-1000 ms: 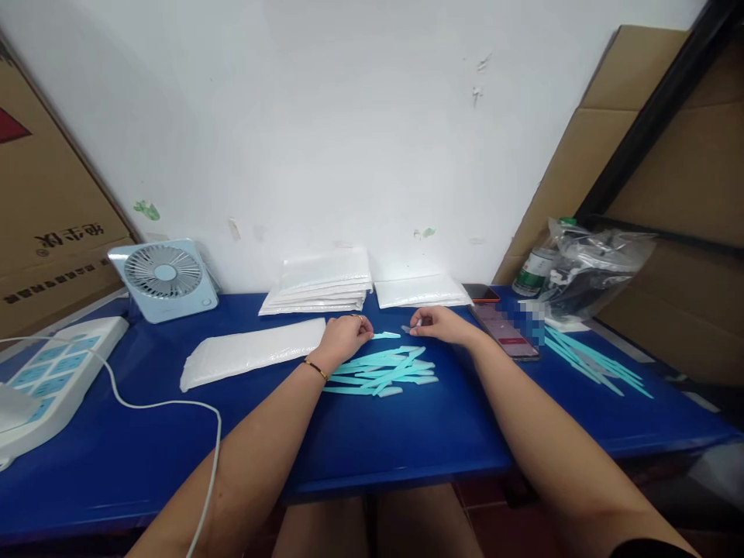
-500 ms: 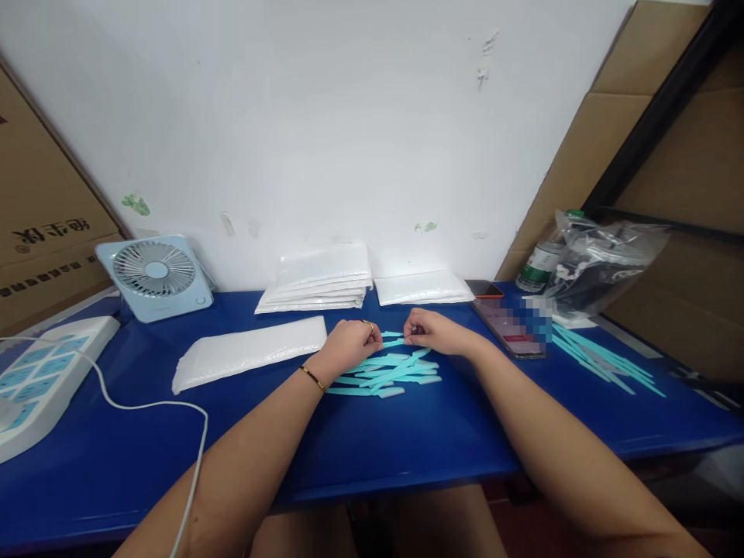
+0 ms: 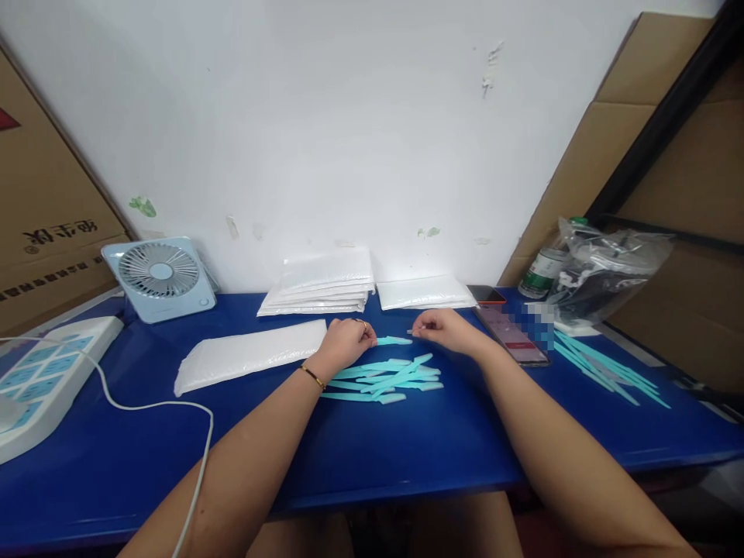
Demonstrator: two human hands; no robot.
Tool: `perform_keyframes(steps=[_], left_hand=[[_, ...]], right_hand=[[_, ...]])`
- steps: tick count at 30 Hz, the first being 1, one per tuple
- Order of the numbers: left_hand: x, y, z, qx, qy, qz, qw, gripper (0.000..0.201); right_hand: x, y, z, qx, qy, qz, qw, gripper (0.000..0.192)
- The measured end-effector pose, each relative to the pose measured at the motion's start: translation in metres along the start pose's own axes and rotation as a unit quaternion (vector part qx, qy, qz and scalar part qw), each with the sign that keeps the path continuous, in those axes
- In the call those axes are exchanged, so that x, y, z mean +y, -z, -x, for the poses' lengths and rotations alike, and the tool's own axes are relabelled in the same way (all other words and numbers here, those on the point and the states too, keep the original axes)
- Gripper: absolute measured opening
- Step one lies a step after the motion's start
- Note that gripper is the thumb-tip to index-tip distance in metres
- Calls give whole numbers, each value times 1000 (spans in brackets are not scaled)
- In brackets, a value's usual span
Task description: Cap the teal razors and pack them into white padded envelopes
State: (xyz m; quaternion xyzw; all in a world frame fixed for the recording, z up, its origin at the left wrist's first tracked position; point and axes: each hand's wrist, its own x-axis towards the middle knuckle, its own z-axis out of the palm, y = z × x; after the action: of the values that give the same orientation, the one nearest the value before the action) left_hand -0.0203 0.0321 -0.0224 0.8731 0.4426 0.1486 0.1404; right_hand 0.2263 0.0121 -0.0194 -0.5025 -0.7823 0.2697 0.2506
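Note:
My left hand (image 3: 349,342) is closed on the handle of a turquoise eyebrow razor (image 3: 394,341), whose blade end points right. Just beyond that end, my right hand (image 3: 439,327) pinches a small greyish piece (image 3: 410,332) that looks like a blade cover; it is apart from the razor. Nearer to me, below both hands, lies a loose pile of turquoise eyebrow razors (image 3: 401,377), several with pale covers at their right ends. My left wrist and fingers hide part of the pile's left side.
White padded mailers (image 3: 319,283) are stacked at the wall, with more mailers (image 3: 427,291) beside them and one mailer (image 3: 249,353) lying left. Phones (image 3: 517,341), further razors (image 3: 610,368), a bottle (image 3: 542,271) and a plastic bag (image 3: 604,263) are right. A fan (image 3: 161,271) and power strip (image 3: 87,341) stand left.
My hands have moved slightly apart. The razor's blade end now shows between them, with the small greyish piece in my right fingers clear of it. The view has shifted slightly.

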Motion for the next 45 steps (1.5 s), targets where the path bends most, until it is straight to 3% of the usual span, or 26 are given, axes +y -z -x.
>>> perform_keyframes(steps=[8,12,15,20,22,26,30,33,42,45], left_hand=[[0,-3,-1,12,-18,32,999,16],[-5,-3,-1,16,1,16,1000,16],[-8,-3,-1,39,3,11,999,13],[-2,1,4,41,-26,35,998,19],[4,3,8,35,-36,51,997,28],[16,7,16,18,-54,75,996,41],[14,7,14,15,-52,26,998,29],[5,6,10,20,-25,2,999,25],[-8,7,5,52,-5,54,997,26],[-16,7,4,39,21,68,997,26]], right_hand=[[3,-4,-1,-19,3,-14,1000,27],[10,9,2,-4,-37,-1,999,33],[5,20,7,-3,-15,55,998,36],[-11,20,16,-149,45,60,986,32],[-13,16,16,-168,43,54,983,31],[-8,8,11,-106,8,-21,994,30],[-3,7,7,-35,-5,-82,996,29],[0,9,6,-24,-17,-89,996,28],[16,6,1,-18,-25,-69,997,29],[20,12,2,5,-54,-19,998,32]])
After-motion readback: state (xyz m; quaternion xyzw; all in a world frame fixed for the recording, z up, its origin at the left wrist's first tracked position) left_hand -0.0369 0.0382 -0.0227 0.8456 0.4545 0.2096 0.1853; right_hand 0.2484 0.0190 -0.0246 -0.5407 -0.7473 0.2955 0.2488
